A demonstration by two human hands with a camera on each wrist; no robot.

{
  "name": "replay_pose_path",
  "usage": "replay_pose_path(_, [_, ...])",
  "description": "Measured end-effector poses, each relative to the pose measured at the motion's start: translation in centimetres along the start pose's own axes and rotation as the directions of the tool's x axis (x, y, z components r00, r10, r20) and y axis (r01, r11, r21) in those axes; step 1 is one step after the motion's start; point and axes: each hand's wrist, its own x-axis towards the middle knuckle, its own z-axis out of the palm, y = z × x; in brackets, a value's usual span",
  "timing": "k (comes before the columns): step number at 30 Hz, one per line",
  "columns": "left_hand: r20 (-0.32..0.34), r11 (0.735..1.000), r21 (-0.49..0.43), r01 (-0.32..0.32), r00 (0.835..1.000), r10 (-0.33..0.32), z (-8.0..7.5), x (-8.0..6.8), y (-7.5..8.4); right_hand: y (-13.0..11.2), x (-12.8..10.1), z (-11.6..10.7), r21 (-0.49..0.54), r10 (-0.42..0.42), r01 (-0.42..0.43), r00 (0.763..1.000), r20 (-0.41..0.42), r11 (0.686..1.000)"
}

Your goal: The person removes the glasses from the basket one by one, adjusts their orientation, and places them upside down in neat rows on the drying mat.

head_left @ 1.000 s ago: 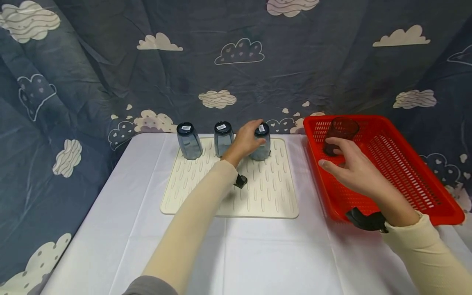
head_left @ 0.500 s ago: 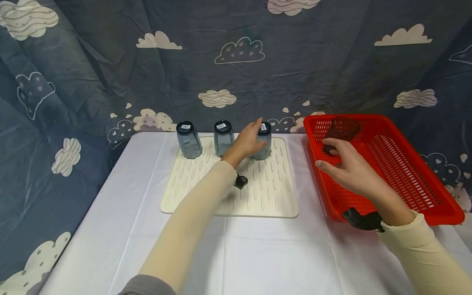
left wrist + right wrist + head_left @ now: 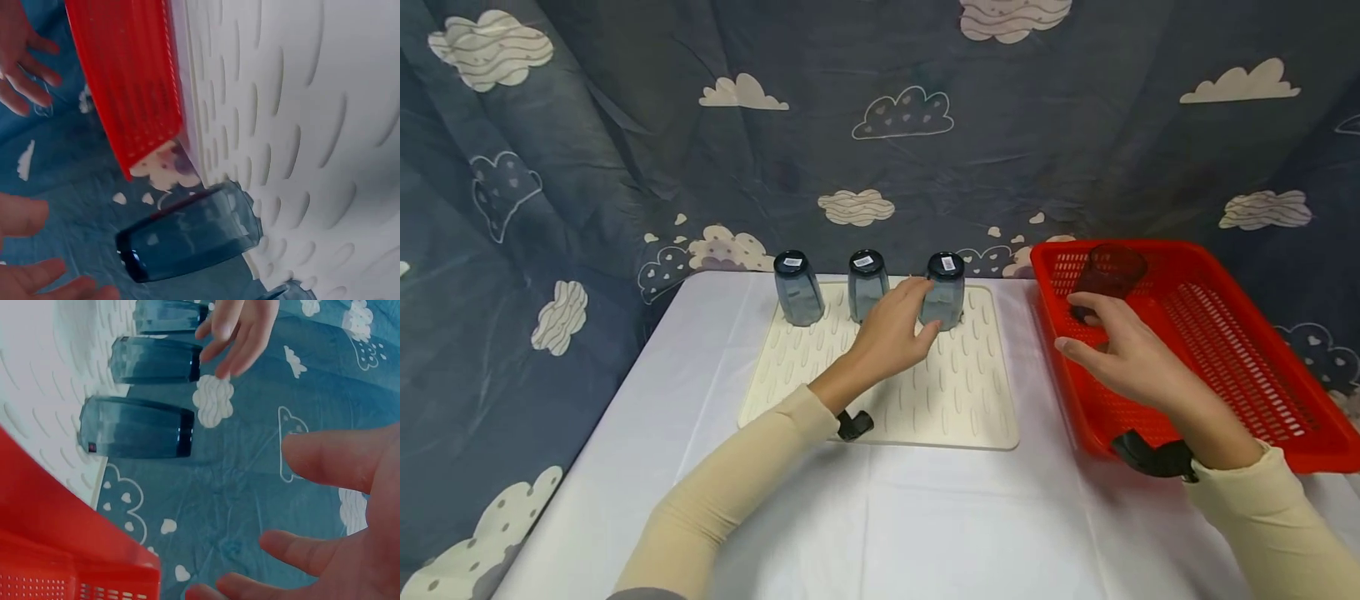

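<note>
Three blue-tinted glasses stand upside down in a row on a cream ribbed mat (image 3: 955,400): a left one (image 3: 800,293), a middle one (image 3: 865,283) and a right one (image 3: 946,292). My left hand (image 3: 887,333) hovers in front of the middle and right glasses, fingers spread and holding nothing. In the left wrist view a gap shows between its fingertips (image 3: 37,275) and the right glass (image 3: 187,231). My right hand (image 3: 1131,358) hangs over the red basket (image 3: 1063,392) with loosely bent fingers, gripping nothing. Beyond it, a dark glass (image 3: 1116,271) stands in the basket, partly hidden by the fingers.
A white cloth (image 3: 940,525) covers the table under mat and basket. Behind the table hangs a dark blue curtain (image 3: 1060,150) with cloud prints. The basket's raised rim stands right of the mat, with a strip of cloth between them.
My left hand has come off the right glass and drawn back toward me, leaving that glass upside down on the mat. My right hand stays over the basket. The head view has shifted slightly.
</note>
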Motion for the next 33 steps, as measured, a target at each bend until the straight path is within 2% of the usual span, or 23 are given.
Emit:
replay_pose_path(6, [0.085, 0.991, -0.136, -0.018, 0.996, 0.030, -0.5, -0.9, 1.5, 0.7, 0.3, -0.4, -0.008, -0.053, 0.053, 0.996, -0.077, 0.999])
replay_pose_path(12, [0.135, 0.978, -0.209, -0.004, 0.990, 0.033, 0.3, -1.0, 3.3, 1.0, 1.2, -1.2, -0.021, -0.090, 0.089, 0.991, -0.098, 0.996])
replay_pose_path(21, [0.092, 0.964, -0.267, -0.008, 0.995, 0.034, 1.6, 0.0, 4.2, 1.6, 3.3, -2.8, -0.043, -0.126, 0.121, 0.983, -0.136, 0.992])
replay_pose_path(28, [0.063, 0.953, -0.303, 0.008, 0.998, 0.012, 3.3, 1.3, 4.5, 3.9, 5.2, -4.0, -0.051, -0.076, 0.070, 0.991, -0.113, 0.996])
replay_pose_path(33, [0.063, 0.945, -0.326, 0.014, 0.998, 0.007, 4.2, 1.5, 4.2, 4.9, 6.7, -4.2, -0.072, -0.046, 0.035, 0.985, -0.164, 0.997])
